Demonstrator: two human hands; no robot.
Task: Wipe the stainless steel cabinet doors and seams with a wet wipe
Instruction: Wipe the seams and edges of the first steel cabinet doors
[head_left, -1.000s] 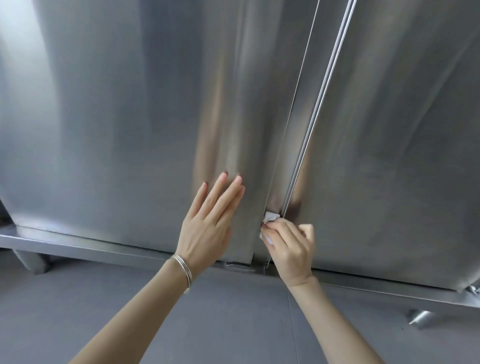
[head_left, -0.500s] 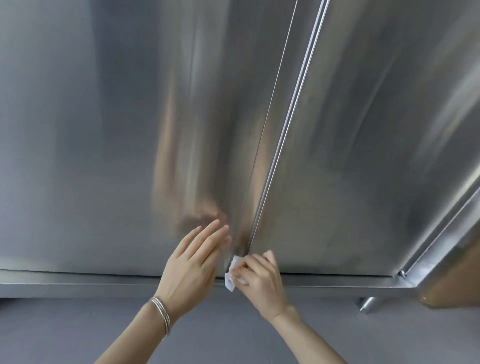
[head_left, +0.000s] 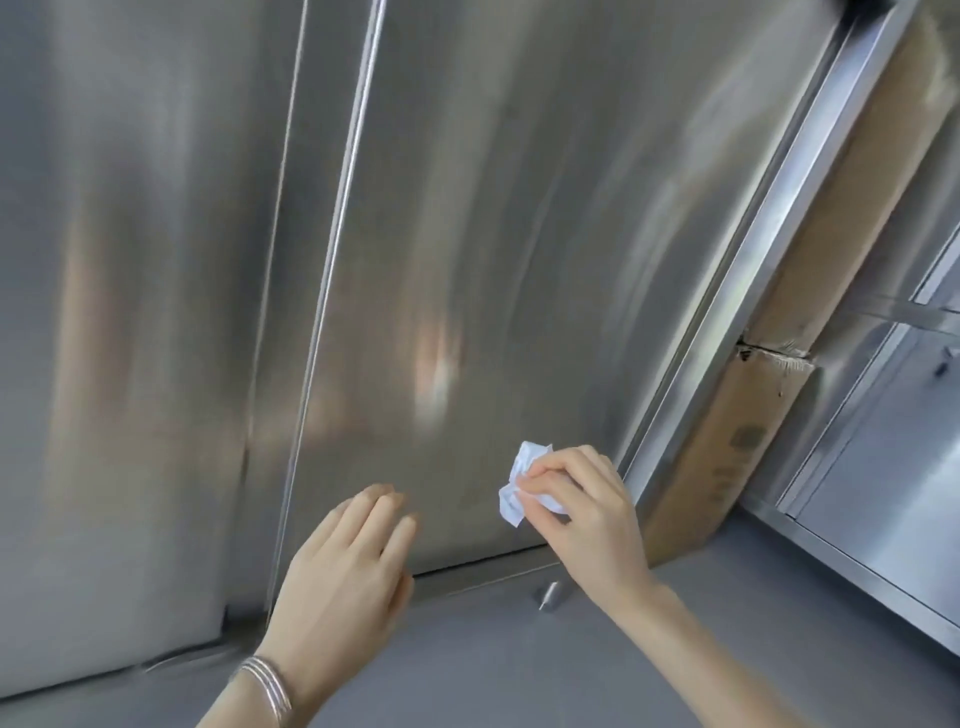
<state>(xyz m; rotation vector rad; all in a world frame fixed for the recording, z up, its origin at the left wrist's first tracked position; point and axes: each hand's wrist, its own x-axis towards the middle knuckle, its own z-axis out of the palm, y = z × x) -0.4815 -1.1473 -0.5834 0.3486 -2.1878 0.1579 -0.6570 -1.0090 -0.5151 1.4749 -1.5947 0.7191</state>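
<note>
Two brushed stainless steel cabinet doors fill the view: the left door (head_left: 130, 312) and the right door (head_left: 493, 234), split by a vertical seam (head_left: 332, 249). My right hand (head_left: 582, 509) pinches a crumpled white wet wipe (head_left: 522, 480) low on the right door, close to its bottom right corner. My left hand (head_left: 343, 577) has straight fingers, fingertips near the right door's lower part just right of the seam; contact is unclear through blur. Silver bangles circle my left wrist.
A steel frame post (head_left: 748, 291) borders the right door. Beside it stands a brown cardboard box (head_left: 727, 457), then another steel unit (head_left: 883, 467) at the far right. A short metal foot (head_left: 548, 595) stands on the grey floor (head_left: 519, 665) under the cabinet.
My right hand left the bottom of the seam and carried the wipe right across the lower right door. My left hand came off the left door and crossed the seam. The view swung right.
</note>
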